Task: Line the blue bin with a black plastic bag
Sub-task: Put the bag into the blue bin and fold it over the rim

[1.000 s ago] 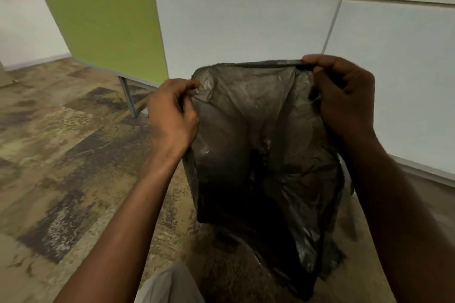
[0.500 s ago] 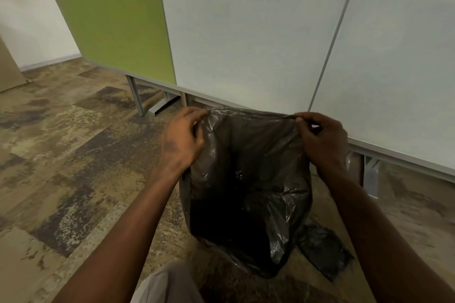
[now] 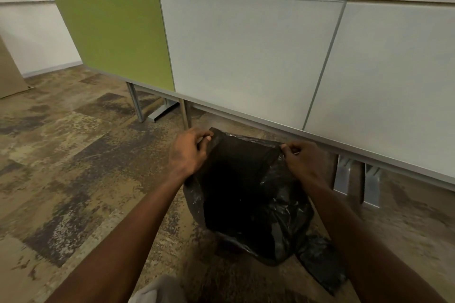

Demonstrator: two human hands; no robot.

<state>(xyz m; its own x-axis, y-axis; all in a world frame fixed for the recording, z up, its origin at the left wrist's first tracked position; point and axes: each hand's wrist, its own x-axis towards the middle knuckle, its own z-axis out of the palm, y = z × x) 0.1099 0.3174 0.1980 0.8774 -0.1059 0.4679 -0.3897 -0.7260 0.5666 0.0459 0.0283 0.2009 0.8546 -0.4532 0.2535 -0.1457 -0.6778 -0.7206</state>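
Head view, black plastic bag (image 3: 248, 194) pinched between left hand (image 3: 188, 152), right hand (image 3: 304, 162)

- Plastic bag (image 3: 248, 194): glossy black, with pale grey sheen along its creases.
- Carpet (image 3: 73, 167) under the bag: mottled tan and beige, broken by dark grey-purple rectangular patches.
- Partition panels (image 3: 246, 56) behind the bag: plain pale grey-white, with thin grey seams.
- Panel (image 3: 110, 27) left of those: solid lime green.
- Partition legs (image 3: 135, 106) below the panels: silver-grey metal.
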